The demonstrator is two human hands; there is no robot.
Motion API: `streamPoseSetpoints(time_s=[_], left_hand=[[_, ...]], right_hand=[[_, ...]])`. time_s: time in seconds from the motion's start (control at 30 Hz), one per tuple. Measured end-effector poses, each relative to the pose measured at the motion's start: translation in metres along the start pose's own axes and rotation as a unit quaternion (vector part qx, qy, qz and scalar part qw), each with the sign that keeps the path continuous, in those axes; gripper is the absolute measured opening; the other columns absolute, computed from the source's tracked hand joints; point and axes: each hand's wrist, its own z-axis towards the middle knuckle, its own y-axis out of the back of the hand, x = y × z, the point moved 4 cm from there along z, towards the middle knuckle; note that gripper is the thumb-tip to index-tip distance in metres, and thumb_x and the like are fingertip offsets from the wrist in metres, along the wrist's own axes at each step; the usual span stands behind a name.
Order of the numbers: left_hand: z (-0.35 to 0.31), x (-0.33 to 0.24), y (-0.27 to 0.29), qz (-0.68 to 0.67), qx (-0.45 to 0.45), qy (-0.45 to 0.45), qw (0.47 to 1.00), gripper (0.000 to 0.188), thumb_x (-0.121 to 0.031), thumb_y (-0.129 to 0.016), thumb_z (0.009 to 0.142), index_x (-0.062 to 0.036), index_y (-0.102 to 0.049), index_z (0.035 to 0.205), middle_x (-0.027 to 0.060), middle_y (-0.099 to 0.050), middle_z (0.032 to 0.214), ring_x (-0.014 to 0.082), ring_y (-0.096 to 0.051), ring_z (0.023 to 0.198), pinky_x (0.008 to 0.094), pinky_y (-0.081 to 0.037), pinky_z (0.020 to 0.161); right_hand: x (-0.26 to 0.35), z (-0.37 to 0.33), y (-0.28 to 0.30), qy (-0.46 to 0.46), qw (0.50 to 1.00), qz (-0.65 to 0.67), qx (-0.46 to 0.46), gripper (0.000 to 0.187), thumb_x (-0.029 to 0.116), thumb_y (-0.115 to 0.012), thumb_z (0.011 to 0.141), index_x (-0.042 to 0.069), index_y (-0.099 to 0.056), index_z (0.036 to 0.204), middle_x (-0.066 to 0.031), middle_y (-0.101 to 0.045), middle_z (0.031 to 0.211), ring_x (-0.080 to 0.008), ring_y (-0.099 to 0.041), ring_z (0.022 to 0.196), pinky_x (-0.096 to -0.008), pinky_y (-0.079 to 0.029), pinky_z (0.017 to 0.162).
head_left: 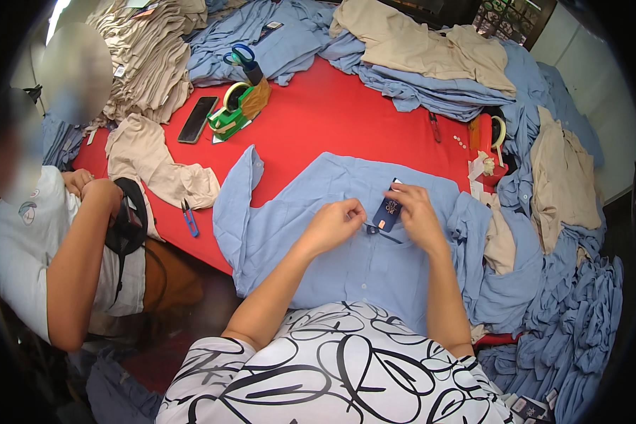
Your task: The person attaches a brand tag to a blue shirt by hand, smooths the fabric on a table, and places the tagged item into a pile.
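A light blue shirt (332, 272) lies spread on the red table in front of me, its sleeve reaching out to the left. My right hand (418, 215) rests over the shirt's chest and grips a dark blue hang tag (387, 214) by its right edge, between thumb and fingers. Just left of the tag, my left hand (338, 222) is closed in a pinch above the fabric. Whatever its fingertips hold is too small to make out. Below the tag, a small dark strip shows at the shirt's pocket edge.
Blue thread snips (190, 218) and a beige garment (159, 162) lie left. Beyond are a phone (198, 119), a green tape dispenser (234, 112) and scissors (242, 56). Garment piles (431, 53) ring the table; a red tape dispenser (489, 152) stands right. A co-worker (71, 240) sits left.
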Motion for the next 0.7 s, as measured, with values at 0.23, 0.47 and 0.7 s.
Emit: streamPoseSetpoints(time_s=[0.23, 0.47, 0.7], left_hand=[[0.0, -0.012, 0.015, -0.112, 0.023, -0.063, 0.991, 0.015, -0.017, -0.062, 0.096, -0.002, -0.063, 0.096, 0.0031, -0.064, 0.078, 0.0104, -0.059, 0.071, 0.0267, -0.05, 0.066], [-0.014, -0.004, 0.052, -0.288, -0.004, -0.092, 0.953, 0.017, -0.019, -0.06, 0.098, -0.0016, -0.06, 0.099, 0.0054, -0.066, 0.093, 0.0131, -0.063, 0.086, 0.0294, -0.052, 0.08], [-0.031, 0.028, 0.021, 0.24, -0.03, -0.088, 0.966, 0.048, -0.041, -0.059, 0.096, -0.0173, -0.054, 0.137, 0.0091, -0.047, 0.147, 0.0309, -0.04, 0.137, 0.052, -0.031, 0.112]], right_hand=[[0.026, 0.003, -0.001, 0.048, 0.978, -0.149, 0.141, 0.021, 0.014, -0.076, 0.076, 0.008, -0.068, 0.094, -0.0083, -0.061, 0.121, -0.0317, -0.039, 0.139, -0.062, -0.017, 0.117], [0.023, 0.017, 0.046, 0.032, 0.993, -0.094, 0.064, 0.018, 0.008, -0.072, 0.079, 0.001, -0.065, 0.093, -0.0125, -0.063, 0.089, -0.0349, -0.059, 0.09, -0.0429, -0.045, 0.078], [0.027, -0.016, 0.103, -0.015, 0.993, -0.116, 0.036, 0.027, 0.008, -0.063, 0.086, 0.0, -0.064, 0.113, -0.017, -0.065, 0.101, -0.0334, -0.062, 0.093, -0.0376, -0.048, 0.085]])
